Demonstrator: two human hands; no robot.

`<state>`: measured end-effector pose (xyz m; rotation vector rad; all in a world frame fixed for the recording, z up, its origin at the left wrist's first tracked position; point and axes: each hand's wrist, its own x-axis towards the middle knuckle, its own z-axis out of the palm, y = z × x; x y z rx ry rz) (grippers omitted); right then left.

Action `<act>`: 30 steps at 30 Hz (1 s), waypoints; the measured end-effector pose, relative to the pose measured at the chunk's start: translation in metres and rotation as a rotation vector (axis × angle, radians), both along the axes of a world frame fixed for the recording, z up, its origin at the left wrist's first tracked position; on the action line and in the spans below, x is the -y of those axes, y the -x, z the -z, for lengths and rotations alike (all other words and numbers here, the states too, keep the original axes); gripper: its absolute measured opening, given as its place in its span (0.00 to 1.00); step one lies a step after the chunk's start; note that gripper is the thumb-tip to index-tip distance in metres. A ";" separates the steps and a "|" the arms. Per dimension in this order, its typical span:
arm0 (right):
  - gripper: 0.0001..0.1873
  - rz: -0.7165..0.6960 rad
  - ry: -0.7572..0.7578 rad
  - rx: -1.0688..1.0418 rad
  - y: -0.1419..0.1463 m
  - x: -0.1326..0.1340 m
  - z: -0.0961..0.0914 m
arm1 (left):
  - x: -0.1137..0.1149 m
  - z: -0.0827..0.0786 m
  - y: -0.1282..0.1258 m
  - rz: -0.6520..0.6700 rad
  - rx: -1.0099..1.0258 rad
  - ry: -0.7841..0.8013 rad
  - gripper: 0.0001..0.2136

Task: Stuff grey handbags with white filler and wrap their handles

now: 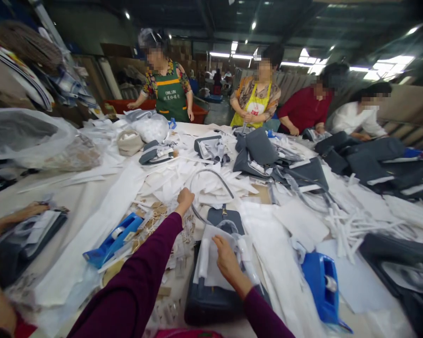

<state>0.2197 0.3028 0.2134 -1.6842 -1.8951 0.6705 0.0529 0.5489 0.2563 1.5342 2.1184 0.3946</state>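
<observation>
A dark grey handbag (211, 300) lies in front of me, with a white sheet (211, 265) and white-wrapped handle parts over it. My right hand (228, 259) rests over the sheet, its fingers stretched out and holding nothing that I can see. A grey strap (216, 174) rises from the bag in an arch. Farther forward, my left hand (185, 199) is closed beside the strap's left side, at the near edge of a heap of white paper pieces (169, 180). What its fingers hold, if anything, is hidden.
Blue tape dispensers (114, 239) (320, 286) stand to either side. Other dark bags (257, 150) lie across the table, with white strips (345, 225) at right. A co-worker's hands hold a bag (31, 239) at left. Several people work along the far side.
</observation>
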 end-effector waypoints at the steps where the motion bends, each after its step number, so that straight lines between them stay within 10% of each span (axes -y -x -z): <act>1: 0.35 -0.029 0.027 0.047 0.006 -0.010 0.004 | -0.003 -0.003 -0.005 0.017 0.010 -0.033 0.09; 16: 0.21 0.019 0.294 -0.287 -0.011 -0.063 0.008 | 0.013 -0.041 -0.088 0.265 0.547 -0.344 0.07; 30: 0.16 0.226 0.157 -1.545 -0.079 -0.141 -0.124 | 0.059 -0.074 -0.082 0.431 0.971 -0.192 0.16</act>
